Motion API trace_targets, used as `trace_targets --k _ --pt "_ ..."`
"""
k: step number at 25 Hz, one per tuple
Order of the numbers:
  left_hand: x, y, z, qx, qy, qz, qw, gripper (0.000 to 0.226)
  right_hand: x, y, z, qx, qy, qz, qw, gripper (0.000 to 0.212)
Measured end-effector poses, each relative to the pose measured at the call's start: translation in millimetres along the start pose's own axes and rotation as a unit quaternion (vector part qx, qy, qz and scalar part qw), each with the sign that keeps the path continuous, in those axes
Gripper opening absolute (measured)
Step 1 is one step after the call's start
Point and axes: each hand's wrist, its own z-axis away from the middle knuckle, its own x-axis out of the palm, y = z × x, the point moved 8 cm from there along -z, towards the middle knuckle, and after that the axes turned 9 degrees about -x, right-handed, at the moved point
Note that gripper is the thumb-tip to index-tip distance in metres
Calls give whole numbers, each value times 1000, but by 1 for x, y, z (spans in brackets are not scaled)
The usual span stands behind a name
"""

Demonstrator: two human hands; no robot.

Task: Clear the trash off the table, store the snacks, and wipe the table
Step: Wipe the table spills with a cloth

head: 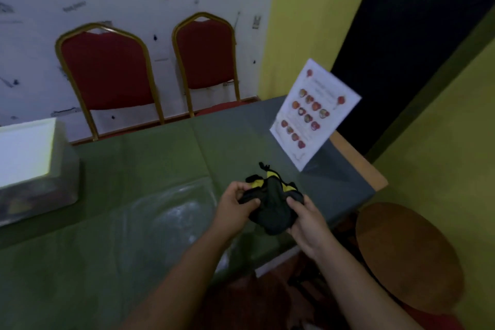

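- Both your left hand (235, 205) and right hand (305, 215) grip the bunched black-and-yellow cloth (270, 203) above the green-covered table (134, 168), toward its 4 o'clock corner.
- You look set to wipe; next, press the cloth flat, probably sweeping toward 9 o'clock.

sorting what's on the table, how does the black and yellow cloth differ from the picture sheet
The black and yellow cloth is dark, bunched and gripped by the left hand and right hand; the picture sheet is pale, flat and untouched. The cloth is at the near table edge, the sheet farther back, tilted. Both are over the green table.
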Motion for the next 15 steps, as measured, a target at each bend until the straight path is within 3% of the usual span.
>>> trace_targets --k 15 --pt "351 -64 -32 -14 -184 -140 973 54 -334 -106 12 -50 203 -34 977 29"
